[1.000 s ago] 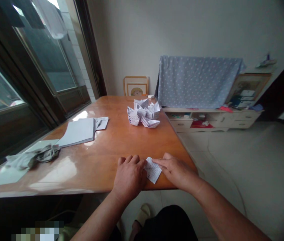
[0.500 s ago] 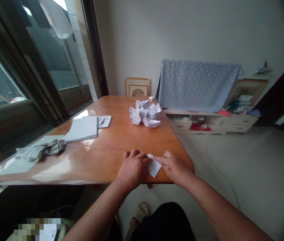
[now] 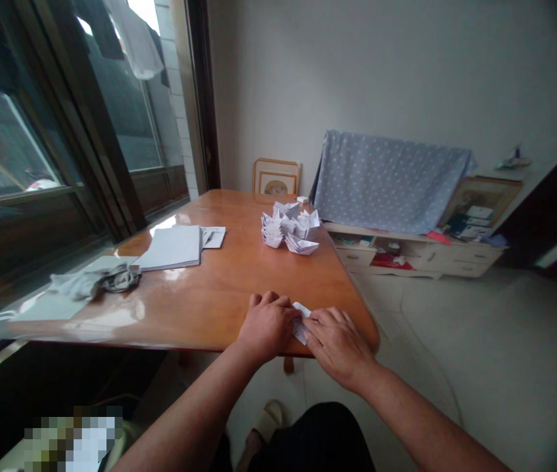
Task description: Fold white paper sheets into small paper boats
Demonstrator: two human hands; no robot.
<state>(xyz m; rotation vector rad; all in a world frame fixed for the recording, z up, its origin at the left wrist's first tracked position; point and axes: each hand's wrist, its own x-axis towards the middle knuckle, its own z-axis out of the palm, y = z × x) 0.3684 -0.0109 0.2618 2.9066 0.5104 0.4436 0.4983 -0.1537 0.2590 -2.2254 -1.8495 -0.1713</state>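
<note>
A small folded piece of white paper lies near the front edge of the wooden table, partly covered by my hands. My left hand presses its left side, the fingers bent and closed on it. From the right, my right hand lies over the paper's other side, fingers together, with the thumb low against it. The fingertips of both hands nearly meet on the sheet. Farther back stands a cluster of folded paper boats, several of them nested in stacks.
Left of centre lie a stack of white paper and a smaller printed sheet. A crumpled grey cloth rests at the left. Behind the table are a low white cabinet and a blue dotted cloth.
My right hand has turned flatter and spread over the paper, covering more of it. My left hand stays on the paper. The camera view has shifted slightly.
</note>
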